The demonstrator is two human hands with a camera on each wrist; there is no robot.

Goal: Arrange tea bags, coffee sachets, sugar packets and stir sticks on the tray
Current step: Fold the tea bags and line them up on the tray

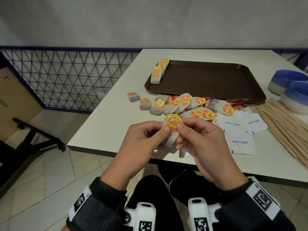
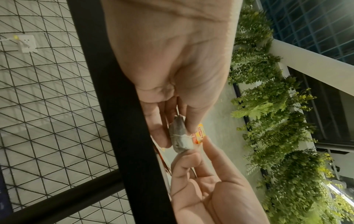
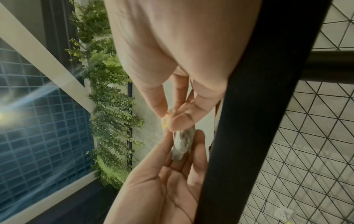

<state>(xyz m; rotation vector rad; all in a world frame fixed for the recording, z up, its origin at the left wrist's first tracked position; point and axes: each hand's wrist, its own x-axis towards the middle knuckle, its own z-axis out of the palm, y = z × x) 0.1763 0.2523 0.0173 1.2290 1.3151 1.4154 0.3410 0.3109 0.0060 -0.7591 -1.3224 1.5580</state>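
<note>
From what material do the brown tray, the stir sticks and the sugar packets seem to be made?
Tray: probably plastic, dark brown with a dull matte look, judged from its moulded raised rim and rounded corners.
Stir sticks: most likely bare wood, pale tan, thin and flat, unfinished.
Sugar packets: apparently paper, white and matte, slightly creased, with blue print reading white sugar.

Two stacked blue-and-white plastic bowls (image 1: pixel 290 88) sit at the right edge of a white rectangular table (image 1: pixel 106 124), beyond it a black wire-mesh railing (image 1: pixel 66 72).
</note>
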